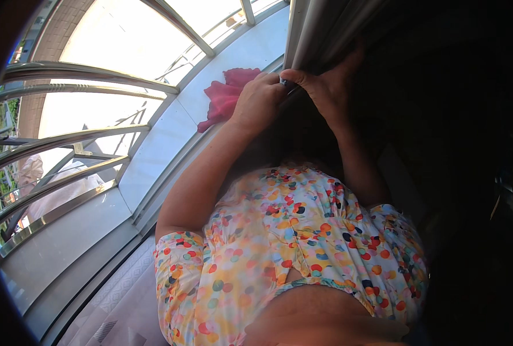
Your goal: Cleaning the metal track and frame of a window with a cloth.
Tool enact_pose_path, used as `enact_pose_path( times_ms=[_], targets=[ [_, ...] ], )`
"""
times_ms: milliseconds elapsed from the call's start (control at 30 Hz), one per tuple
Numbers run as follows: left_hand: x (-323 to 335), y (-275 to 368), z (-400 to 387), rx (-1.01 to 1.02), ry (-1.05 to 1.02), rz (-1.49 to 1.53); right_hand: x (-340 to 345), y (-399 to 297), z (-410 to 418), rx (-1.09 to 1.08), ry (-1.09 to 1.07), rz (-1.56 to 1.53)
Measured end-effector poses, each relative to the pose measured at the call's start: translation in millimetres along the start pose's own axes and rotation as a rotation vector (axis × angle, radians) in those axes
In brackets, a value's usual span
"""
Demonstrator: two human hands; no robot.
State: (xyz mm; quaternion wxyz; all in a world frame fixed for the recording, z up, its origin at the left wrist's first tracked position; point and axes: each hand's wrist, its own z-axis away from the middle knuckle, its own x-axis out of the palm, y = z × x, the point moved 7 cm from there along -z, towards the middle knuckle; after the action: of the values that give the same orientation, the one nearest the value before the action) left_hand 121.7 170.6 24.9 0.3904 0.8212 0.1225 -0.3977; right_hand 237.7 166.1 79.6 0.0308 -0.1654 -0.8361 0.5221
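Note:
My left hand (260, 100) is curled at the lower end of a white window sash frame (296, 39), just above the sill track. A small greyish piece shows by its fingertips, but whether the fingers grip it is hidden. Against that hand's outer side lies a crumpled dark pink cloth (225, 100), spread over the pale tiled window sill (152, 129). My right hand (328, 93) is around the edge of the sash frame, its thumb pressed on the near edge. The right fingers reach into deep shadow and are partly hidden.
Curved metal guard bars (96, 82) rise beyond the sill, with a bright outdoor surface behind them. Pale patterned fabric (109, 298) lies below the window track at lower left. The right side is too dark to make out.

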Motion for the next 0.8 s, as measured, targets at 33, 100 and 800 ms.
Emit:
enact_pose_path(
  times_ms=[33,100,800],
  targets=[
    [-4,4,-2,0.071,0.123,0.045,0,-1,1,0.000,0.012,-0.038],
    [-1,1,5,0.037,0.095,0.021,-1,0,3,0.031,0.030,-0.061],
    [-15,2,52,-0.058,-0.111,-0.121,-18,16,11,-0.023,0.042,0.159]
  ],
)
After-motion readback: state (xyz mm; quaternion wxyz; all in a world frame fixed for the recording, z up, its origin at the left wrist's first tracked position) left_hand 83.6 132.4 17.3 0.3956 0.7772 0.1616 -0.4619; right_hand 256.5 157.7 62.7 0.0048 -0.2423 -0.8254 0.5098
